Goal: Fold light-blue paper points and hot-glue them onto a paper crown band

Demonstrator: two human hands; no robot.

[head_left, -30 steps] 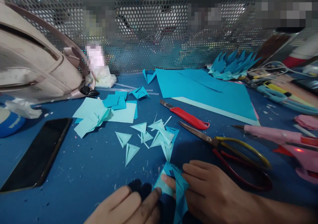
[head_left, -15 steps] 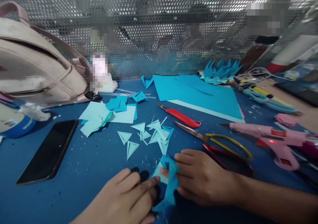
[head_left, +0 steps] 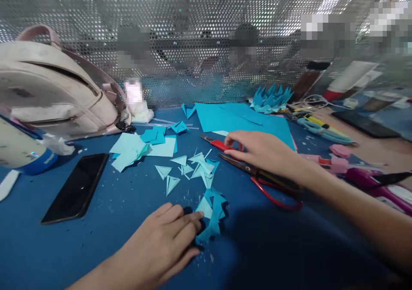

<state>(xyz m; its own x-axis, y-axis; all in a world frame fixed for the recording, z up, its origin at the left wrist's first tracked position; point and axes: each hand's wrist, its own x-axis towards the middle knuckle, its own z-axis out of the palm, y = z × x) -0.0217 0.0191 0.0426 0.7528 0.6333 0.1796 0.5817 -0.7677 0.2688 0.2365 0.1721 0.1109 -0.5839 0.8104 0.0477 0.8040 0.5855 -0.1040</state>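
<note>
My left hand [head_left: 167, 238] lies on the blue table with its fingers stretched out and the thumb apart. Its index fingertip touches the left edge of a curved piece of joined, folded blue paper [head_left: 216, 215]. Over a red utility knife [head_left: 219, 144] is my right hand [head_left: 254, 148], thumb and index finger closed round the handle, which they partly hide. Under that wrist lie scissors [head_left: 236, 163] with red and yellow handles, partly covered. Several small folded light-blue paper triangles [head_left: 172, 183] are spread beyond the curved piece.
Blue paper sheets [head_left: 212, 117] and a spiky folded-paper piece [head_left: 272, 99] lie at the back before a perforated metal screen [head_left: 193, 75]. A phone [head_left: 75, 187] and a backpack [head_left: 54, 97] are at left. At right are a partly hidden pink glue gun [head_left: 322, 163] and light-blue-handled scissors [head_left: 325, 131].
My right hand has left the curved folded paper and moved forward to the utility knife. My left hand still rests at the paper's edge. The view has shifted slightly.
</note>
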